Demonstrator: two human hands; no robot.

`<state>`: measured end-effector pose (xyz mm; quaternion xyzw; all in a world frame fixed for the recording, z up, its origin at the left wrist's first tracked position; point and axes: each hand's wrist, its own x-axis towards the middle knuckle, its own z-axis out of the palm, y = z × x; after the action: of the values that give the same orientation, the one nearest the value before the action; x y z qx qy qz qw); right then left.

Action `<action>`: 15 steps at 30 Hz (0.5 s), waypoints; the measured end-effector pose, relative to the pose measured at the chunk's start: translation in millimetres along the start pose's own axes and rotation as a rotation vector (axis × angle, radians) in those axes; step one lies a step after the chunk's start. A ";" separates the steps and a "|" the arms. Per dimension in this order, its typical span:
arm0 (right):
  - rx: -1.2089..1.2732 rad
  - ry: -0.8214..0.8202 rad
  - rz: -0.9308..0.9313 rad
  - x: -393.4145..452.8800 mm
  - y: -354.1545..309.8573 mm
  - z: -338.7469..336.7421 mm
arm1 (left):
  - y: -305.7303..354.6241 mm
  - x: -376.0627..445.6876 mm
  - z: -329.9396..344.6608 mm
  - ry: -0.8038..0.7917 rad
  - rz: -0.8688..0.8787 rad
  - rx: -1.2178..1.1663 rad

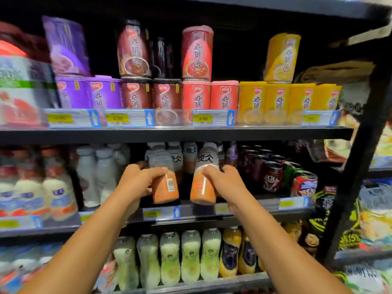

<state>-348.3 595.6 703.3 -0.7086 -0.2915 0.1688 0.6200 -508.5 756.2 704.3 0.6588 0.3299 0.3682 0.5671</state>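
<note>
While the left hand point(137, 183) grips the left bottle point(166, 188) and the right hand point(223, 183) grips the right bottle point(201, 188), both tilted at the front edge of the shelf point(254, 209), a loose hold could drop one.

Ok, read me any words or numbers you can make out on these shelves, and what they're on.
"炭仌": white label of the right bottle.
"好粥道": red can, and it seems the cans around it too.
"8.00": price tag under that can, slightly blurred.
Barcode print on the left bottle: too blurred.
Everything else: too blurred.
</note>
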 end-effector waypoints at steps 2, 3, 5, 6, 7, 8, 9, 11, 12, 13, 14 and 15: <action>-0.033 0.006 0.006 6.6 -2.4 11.6 | -3.4 10.1 -4.5 0.046 -0.019 0.000; -0.064 0.004 -0.002 10.1 -1.7 17.1 | -5.1 14.1 -6.7 0.065 -0.012 0.035; -0.150 -0.008 -0.037 16.6 2.4 26.0 | -9.5 19.5 -11.3 0.091 0.040 0.161; -0.197 -0.015 -0.056 19.1 4.6 29.4 | -11.6 20.0 -13.0 0.086 0.081 0.218; -0.242 -0.024 -0.070 21.7 7.6 32.3 | -14.4 19.9 -14.2 0.067 0.120 0.262; -0.280 -0.032 -0.080 23.2 10.9 34.3 | -17.4 19.3 -14.7 0.055 0.152 0.293; -0.310 -0.036 -0.091 24.7 14.4 36.0 | -21.4 19.9 -15.0 0.054 0.175 0.325; -0.381 -0.033 -0.112 25.1 20.1 38.7 | -27.8 21.3 -14.3 0.060 0.205 0.379; -0.416 -0.031 -0.121 25.1 22.6 39.7 | -30.0 21.6 -14.8 0.065 0.211 0.399; -0.437 -0.027 -0.129 25.6 24.5 40.8 | -31.9 21.4 -15.4 0.067 0.217 0.421; -0.454 -0.024 -0.138 26.5 26.1 41.9 | -33.2 20.8 -16.8 0.066 0.217 0.431; -0.466 -0.023 -0.146 26.7 26.5 42.7 | -35.5 21.6 -18.4 0.060 0.220 0.425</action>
<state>-347.8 644.0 673.3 -0.8076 -0.3798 0.0600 0.4471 -513.9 788.9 673.1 0.7841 0.3426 0.3695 0.3623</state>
